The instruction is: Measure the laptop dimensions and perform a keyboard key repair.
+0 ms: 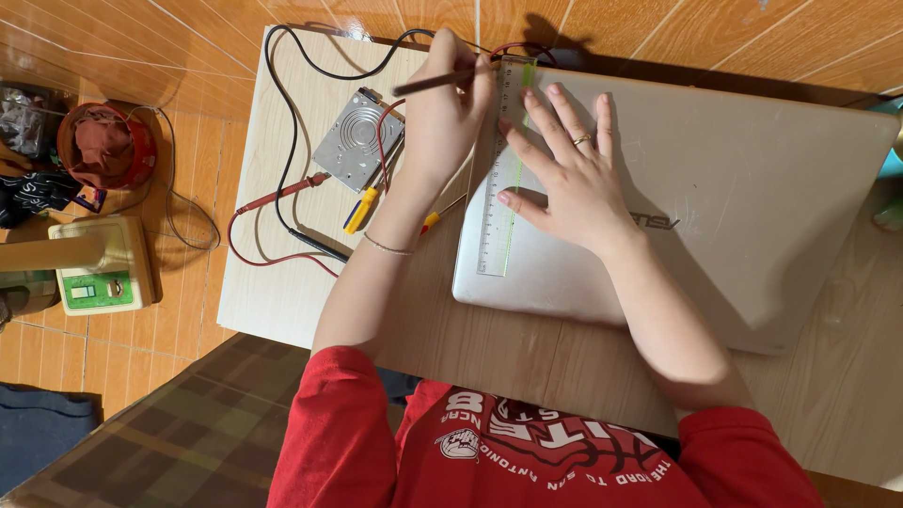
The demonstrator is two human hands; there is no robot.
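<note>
Currently: slim dark pen [435, 83] is gripped by left hand [442, 113] | clear green-edged plastic ruler [499, 188] is pressed flat by open right hand [569, 183] | closed silver laptop [752, 188] underneath.

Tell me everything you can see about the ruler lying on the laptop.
The ruler is a long clear plastic strip with a green tint and fine scale marks along its edges. It lies flat near the left edge of the closed silver laptop, running lengthwise away from the person. The right hand presses on it with spread fingers, thumb over its middle. The left hand holds a dark pencil against its far end.
</note>
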